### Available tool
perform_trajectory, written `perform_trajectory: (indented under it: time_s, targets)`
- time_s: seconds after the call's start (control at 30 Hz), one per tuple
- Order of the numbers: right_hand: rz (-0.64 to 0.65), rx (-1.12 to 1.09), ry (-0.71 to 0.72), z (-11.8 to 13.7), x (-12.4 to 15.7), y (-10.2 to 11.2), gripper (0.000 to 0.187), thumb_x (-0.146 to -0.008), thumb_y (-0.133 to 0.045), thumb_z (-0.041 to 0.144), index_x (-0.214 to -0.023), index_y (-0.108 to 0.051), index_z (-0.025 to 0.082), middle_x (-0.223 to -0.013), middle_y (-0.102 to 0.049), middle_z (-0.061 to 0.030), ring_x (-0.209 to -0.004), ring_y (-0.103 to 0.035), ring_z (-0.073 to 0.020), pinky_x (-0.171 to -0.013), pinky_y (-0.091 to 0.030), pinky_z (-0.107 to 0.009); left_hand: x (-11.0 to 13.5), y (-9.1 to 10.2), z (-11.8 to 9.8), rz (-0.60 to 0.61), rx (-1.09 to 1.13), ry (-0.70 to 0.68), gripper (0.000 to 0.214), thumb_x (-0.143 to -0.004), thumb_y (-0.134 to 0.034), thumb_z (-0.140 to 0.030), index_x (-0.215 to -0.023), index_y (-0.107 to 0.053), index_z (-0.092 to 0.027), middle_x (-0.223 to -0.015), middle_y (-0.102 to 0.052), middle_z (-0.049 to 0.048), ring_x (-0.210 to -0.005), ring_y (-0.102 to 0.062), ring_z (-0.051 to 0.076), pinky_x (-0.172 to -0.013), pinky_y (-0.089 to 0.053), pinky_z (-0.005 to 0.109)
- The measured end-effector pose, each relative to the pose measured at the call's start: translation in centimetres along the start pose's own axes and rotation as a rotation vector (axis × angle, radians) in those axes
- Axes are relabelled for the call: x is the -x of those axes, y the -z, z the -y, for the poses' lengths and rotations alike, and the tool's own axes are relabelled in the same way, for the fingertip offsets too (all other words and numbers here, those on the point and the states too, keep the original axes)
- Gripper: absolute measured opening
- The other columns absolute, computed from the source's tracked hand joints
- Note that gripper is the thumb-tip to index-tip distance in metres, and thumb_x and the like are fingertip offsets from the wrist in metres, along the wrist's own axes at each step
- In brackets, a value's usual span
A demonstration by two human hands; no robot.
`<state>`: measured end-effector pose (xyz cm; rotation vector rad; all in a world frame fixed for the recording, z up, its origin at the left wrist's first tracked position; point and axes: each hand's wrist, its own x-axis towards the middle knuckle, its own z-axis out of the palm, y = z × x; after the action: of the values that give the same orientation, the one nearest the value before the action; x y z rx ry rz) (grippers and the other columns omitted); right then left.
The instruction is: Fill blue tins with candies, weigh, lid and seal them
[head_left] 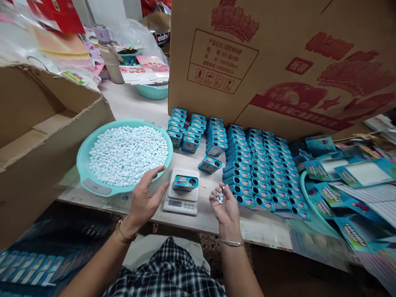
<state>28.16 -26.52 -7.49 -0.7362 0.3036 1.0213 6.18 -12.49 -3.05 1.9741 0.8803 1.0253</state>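
Note:
My left hand [146, 199] is open, thumb and fingers apart, with nothing in it, just left of a small white digital scale [180, 208]. On the scale's platform lies a blue candy box [185, 182] with a dark round hole in its top. My right hand [227, 206] is turned palm up to the right of the scale, fingers curled round several small pale candies [220, 198]. Behind my left hand, a turquoise basin [79, 156] holds a heap of the same pale candies [128, 154]. One separate blue box [210, 164] stands behind the scale.
Rows of blue boxes [260, 169] fill the table's right side, before a large printed carton [222, 57]. Flattened blue boxes [331, 198] pile up in another basin at far right. An open cardboard box [55, 152] borders the left; a bottle [110, 62] stands behind.

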Motion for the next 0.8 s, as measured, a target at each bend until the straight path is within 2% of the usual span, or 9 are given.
perform_trajectory:
  time_s: [0.13, 0.3, 0.47, 0.53, 0.6, 0.7, 0.8]
  targets:
    - [0.000, 0.019, 0.002, -0.2, -0.1, -0.2, 0.010, -0.088, -0.063, 0.027, -0.087, -0.060, 0.017, -0.063, -0.047, 0.0076, -0.052, -0.046, -0.0042, -0.051, -0.043, -0.016, 0.1, -0.3, 0.0, 0.005, 0.019, 0.010, 0.043, -0.087, -0.065, -0.025, -0.129, -0.057, -0.022, -0.126, -0.064, 0.0082, -0.117, -0.060, 0.023, -0.103, -0.049, 0.041]
    - [0.067, 0.074, 0.023, -0.3, 0.1, -0.6, 0.018, -0.082, -0.071, 0.026, -0.093, -0.061, 0.016, -0.056, -0.037, 0.0112, -0.044, -0.037, -0.0024, -0.041, -0.031, -0.014, 0.2, -1.0, -0.1, 0.053, 0.005, -0.028, 0.044, -0.087, -0.065, -0.027, -0.130, -0.056, -0.023, -0.126, -0.064, 0.0075, -0.116, -0.060, 0.022, -0.102, -0.050, 0.040]
    - [0.107, 0.091, 0.023, -0.3, 0.4, -1.1, 0.014, -0.086, -0.067, 0.026, -0.094, -0.062, 0.016, -0.055, -0.035, 0.0115, -0.042, -0.032, -0.0024, -0.037, -0.027, -0.014, 0.4, -2.4, 0.4, 0.193, -0.019, -0.056, 0.054, -0.087, -0.065, -0.030, -0.137, -0.048, -0.024, -0.134, -0.058, 0.0100, -0.125, -0.054, 0.023, -0.108, -0.043, 0.043]
    - [0.086, 0.065, 0.020, -0.5, 0.3, -1.3, 0.011, -0.087, -0.065, 0.025, -0.092, -0.062, 0.016, -0.055, -0.038, 0.0109, -0.043, -0.035, -0.0028, -0.038, -0.030, -0.014, 0.6, -3.4, 1.1, 0.248, -0.019, -0.021, 0.063, -0.085, -0.067, -0.031, -0.142, -0.042, -0.023, -0.141, -0.053, 0.0120, -0.131, -0.049, 0.025, -0.112, -0.039, 0.045]
    - [0.035, 0.054, 0.032, -0.8, 0.1, -1.4, 0.009, -0.088, -0.063, 0.025, -0.090, -0.062, 0.016, -0.058, -0.045, 0.0090, -0.046, -0.042, -0.0035, -0.043, -0.037, -0.014, 0.8, -4.7, 2.1, 0.277, 0.017, 0.072, 0.068, -0.081, -0.071, -0.032, -0.142, -0.040, -0.021, -0.140, -0.053, 0.0134, -0.130, -0.050, 0.028, -0.110, -0.040, 0.047]
    - [-0.053, 0.072, 0.061, -1.5, -0.3, -1.5, 0.008, -0.087, -0.065, 0.026, -0.086, -0.063, 0.018, -0.065, -0.057, 0.0047, -0.057, -0.054, -0.0065, -0.055, -0.050, -0.018, 0.9, -6.2, 3.2, 0.283, 0.133, 0.191, 0.053, -0.080, -0.071, -0.034, -0.127, -0.051, -0.020, -0.119, -0.065, 0.0100, -0.109, -0.063, 0.026, -0.096, -0.049, 0.042]
    - [-0.079, 0.095, 0.073, -2.2, -0.5, -1.5, 0.012, -0.084, -0.070, 0.028, -0.082, -0.064, 0.019, -0.071, -0.063, 0.0022, -0.065, -0.061, -0.0099, -0.064, -0.055, -0.024, 0.5, -6.1, 2.5, 0.300, 0.183, 0.076, 0.034, -0.086, -0.065, -0.030, -0.117, -0.057, -0.021, -0.110, -0.062, 0.0073, -0.102, -0.061, 0.022, -0.092, -0.049, 0.037]
